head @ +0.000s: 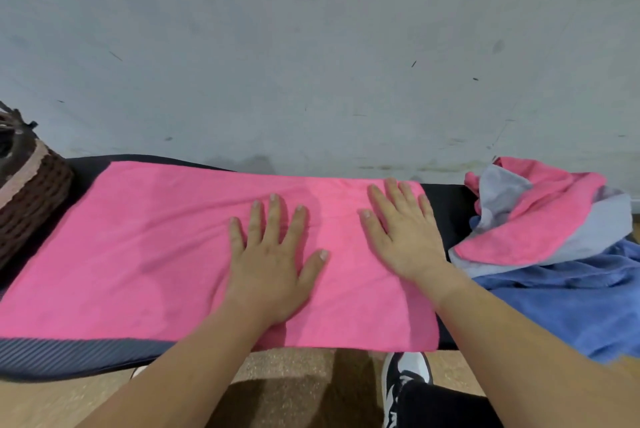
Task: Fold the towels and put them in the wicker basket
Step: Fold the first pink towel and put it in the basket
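Press left hand (270, 265) and right hand (403, 233), fingers spread flat, outward across the pink towel (156, 254) at frame centre (creases near the fingertips), then fold evenly before carrying it to the wicker basket (31, 192) at left edge.

Matt, fuzzy pink cloth towel (156, 254) on dark ribbed mat (69, 355); rough brown woven wicker basket (31, 199).
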